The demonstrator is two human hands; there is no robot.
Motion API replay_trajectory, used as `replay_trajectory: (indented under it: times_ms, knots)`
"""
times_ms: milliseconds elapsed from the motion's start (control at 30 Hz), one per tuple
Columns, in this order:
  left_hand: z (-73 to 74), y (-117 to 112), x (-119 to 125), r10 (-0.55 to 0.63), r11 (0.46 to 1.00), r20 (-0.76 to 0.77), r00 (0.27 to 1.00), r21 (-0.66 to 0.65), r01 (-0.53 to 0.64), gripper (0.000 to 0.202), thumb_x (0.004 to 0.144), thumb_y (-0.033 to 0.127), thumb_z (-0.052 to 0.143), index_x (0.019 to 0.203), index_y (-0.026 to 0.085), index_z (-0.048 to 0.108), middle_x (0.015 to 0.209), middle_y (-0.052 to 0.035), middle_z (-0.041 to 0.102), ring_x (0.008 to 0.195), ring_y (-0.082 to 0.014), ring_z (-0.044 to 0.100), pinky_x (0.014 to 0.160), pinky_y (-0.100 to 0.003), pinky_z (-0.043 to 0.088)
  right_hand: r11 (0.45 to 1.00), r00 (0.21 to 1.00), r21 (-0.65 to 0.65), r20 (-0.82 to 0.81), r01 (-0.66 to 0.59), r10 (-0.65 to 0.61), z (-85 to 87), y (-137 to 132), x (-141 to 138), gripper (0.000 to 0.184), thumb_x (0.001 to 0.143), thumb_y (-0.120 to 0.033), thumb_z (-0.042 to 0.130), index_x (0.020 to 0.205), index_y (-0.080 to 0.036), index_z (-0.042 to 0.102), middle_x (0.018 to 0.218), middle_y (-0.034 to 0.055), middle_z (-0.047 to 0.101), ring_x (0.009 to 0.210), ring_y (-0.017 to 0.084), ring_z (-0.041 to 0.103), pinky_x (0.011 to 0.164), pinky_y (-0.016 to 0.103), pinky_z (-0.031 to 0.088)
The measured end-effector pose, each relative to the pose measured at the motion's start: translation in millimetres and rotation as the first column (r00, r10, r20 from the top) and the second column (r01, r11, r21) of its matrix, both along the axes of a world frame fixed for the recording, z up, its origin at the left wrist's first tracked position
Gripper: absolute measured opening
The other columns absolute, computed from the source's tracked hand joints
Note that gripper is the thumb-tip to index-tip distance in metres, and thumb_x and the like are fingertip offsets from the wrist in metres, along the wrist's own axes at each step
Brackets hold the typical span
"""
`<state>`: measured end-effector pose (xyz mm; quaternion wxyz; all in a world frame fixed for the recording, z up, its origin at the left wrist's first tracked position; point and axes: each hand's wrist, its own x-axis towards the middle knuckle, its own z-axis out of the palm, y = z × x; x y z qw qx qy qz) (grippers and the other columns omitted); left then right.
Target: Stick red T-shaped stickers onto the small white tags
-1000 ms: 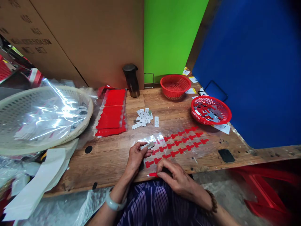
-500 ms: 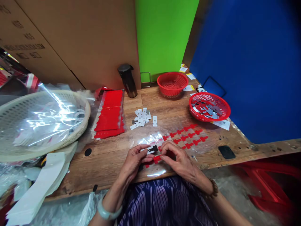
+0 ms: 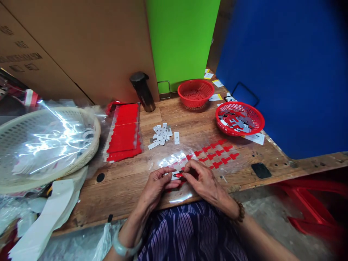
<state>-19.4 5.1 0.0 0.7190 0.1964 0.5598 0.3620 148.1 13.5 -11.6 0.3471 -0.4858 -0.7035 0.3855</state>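
Low over the front of the table, my left hand [image 3: 159, 183] pinches a small white card piece [image 3: 169, 176] with a dark slotted end. My right hand [image 3: 202, 181] is closed, thumb and forefinger together, on a red sticker [image 3: 178, 175] that lies over the dark end of the piece. Beneath both hands is a clear sheet with rows of red T-shaped stickers [image 3: 217, 153], partly covered by my fingers. Farther back lies a loose pile of white pieces [image 3: 162, 136], with a single white piece [image 3: 177, 137] beside it.
Back right stand a red basket [image 3: 195, 93] and another red basket [image 3: 261, 125] holding finished-looking red and grey pieces. Stacked red sticker sheets [image 3: 125, 127], a dark bottle [image 3: 144, 92] and a large white basket [image 3: 96, 145] with clear plastic are to the left.
My right hand has brought a red sticker up from the sheet onto the dark end of the piece in my left hand. The view has shifted slightly.
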Motion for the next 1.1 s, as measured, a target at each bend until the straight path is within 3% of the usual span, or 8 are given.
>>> replay_trajectory:
  times_ms: [433, 1100]
  knots:
    - [6.8, 0.9, 5.2, -0.043, 0.999, 0.003, 0.999, -0.002, 0.043, 0.013, 0.083, 0.006, 0.05, 0.094, 0.008, 0.056, 0.062, -0.0095, 0.07, 0.058, -0.0144, 0.069, 0.059, -0.017, 0.054, 0.998, 0.999, -0.05, -0.01, -0.04, 0.04, -0.7, 0.5, -0.8, 0.014, 0.078, -0.007, 0.05, 0.076, -0.02, 0.048, 0.073, -0.0024, 0.052, 0.069, 0.012, 0.049, 0.063, 0.024, 0.036]
    - [4.4, 3.6, 6.6, -0.031, 0.999, 0.013, 0.999, 0.013, 0.031, 0.012, 0.082, 0.006, 0.051, 0.093, 0.008, 0.056, 0.064, -0.0098, 0.07, 0.061, -0.0157, 0.07, 0.061, -0.019, 0.055, 0.997, 0.999, -0.065, -0.026, -0.027, 0.026, -4.5, 2.7, -1.3, 0.013, 0.079, -0.008, 0.049, 0.077, -0.02, 0.048, 0.071, -0.0034, 0.052, 0.065, 0.011, 0.049, 0.06, 0.022, 0.037]
